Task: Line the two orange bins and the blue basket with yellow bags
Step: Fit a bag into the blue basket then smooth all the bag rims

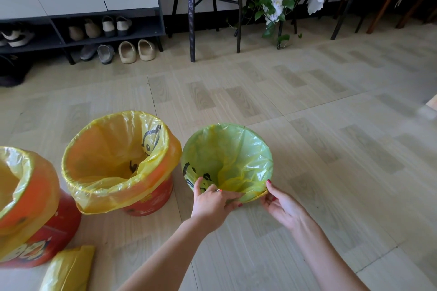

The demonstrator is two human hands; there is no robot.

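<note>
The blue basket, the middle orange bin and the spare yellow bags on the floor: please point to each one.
blue basket (256,197): head view, near rim.
middle orange bin (153,198): head view, red lower wall.
spare yellow bags (68,269): head view, middle of the folded pile.

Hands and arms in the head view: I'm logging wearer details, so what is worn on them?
Both forearms are bare, with no sleeves in view. The left hand wears a thin ring on one finger. Red nail polish shows on the nails of both the left hand and the right hand. No watch, bracelet or glove shows.
</note>
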